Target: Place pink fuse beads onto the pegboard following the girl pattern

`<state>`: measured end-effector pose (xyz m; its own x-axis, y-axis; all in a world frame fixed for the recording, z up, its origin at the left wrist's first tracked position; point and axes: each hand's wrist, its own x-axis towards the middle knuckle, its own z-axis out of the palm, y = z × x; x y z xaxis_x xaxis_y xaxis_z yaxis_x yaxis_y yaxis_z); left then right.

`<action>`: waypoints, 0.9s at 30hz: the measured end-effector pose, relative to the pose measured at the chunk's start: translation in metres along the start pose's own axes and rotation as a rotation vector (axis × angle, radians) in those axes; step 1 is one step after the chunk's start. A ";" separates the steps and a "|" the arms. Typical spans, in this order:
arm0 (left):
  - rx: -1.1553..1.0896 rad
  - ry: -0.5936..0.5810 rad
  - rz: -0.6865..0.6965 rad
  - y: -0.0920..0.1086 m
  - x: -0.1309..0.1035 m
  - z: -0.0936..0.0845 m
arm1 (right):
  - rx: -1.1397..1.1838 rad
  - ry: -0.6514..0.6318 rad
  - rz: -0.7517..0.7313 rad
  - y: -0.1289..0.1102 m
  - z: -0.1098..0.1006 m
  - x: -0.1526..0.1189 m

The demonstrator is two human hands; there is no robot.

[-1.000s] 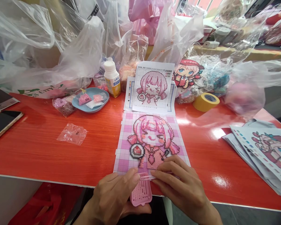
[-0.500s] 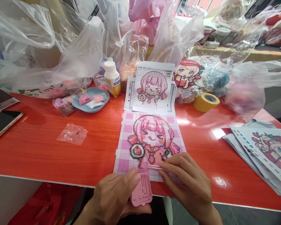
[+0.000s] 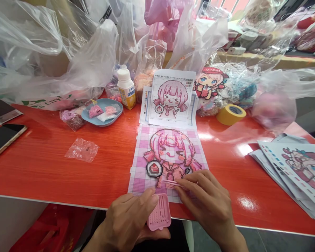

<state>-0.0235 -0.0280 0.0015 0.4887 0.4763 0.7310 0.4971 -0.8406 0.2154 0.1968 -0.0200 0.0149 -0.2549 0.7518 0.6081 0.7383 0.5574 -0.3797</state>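
Observation:
My left hand (image 3: 131,217) grips a small pink bead tray (image 3: 159,213) at the table's front edge, thumb over its rim. Between the thumb and fingers of my right hand (image 3: 207,199) is a pair of pink tweezers (image 3: 172,182), tips pointing left over the lower part of the bead picture. That bead picture (image 3: 171,150) shows a pink-haired figure with a cake plate and lies on a pink-checked pegboard (image 3: 139,178). Whether a bead sits in the tweezer tips is too small to tell. A printed pattern sheet (image 3: 170,96) of the same figure stands behind the board.
A blue plate (image 3: 114,117) with bead bags, a white-capped bottle (image 3: 126,89) and yellow tape (image 3: 231,114) stand behind. A small clear bag (image 3: 82,149) and a phone (image 3: 5,140) lie left, printed sheets (image 3: 299,171) right. Plastic bags (image 3: 89,59) crowd the back.
My right hand has shifted slightly left and up, and the tweezer tips now sit higher on the bead picture. My left hand and the tray stay almost still.

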 end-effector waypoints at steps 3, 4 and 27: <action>-0.005 -0.008 -0.005 0.000 0.001 -0.001 | -0.006 -0.001 -0.005 0.000 0.000 0.000; -0.007 -0.011 -0.010 0.000 0.001 -0.001 | -0.006 -0.002 -0.004 0.000 0.000 0.000; 0.007 -0.006 -0.004 0.001 0.001 0.000 | -0.007 -0.014 -0.018 0.000 0.002 -0.002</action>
<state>-0.0232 -0.0283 0.0023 0.4912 0.4815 0.7259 0.5040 -0.8368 0.2139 0.1964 -0.0205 0.0128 -0.2767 0.7468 0.6047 0.7377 0.5684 -0.3644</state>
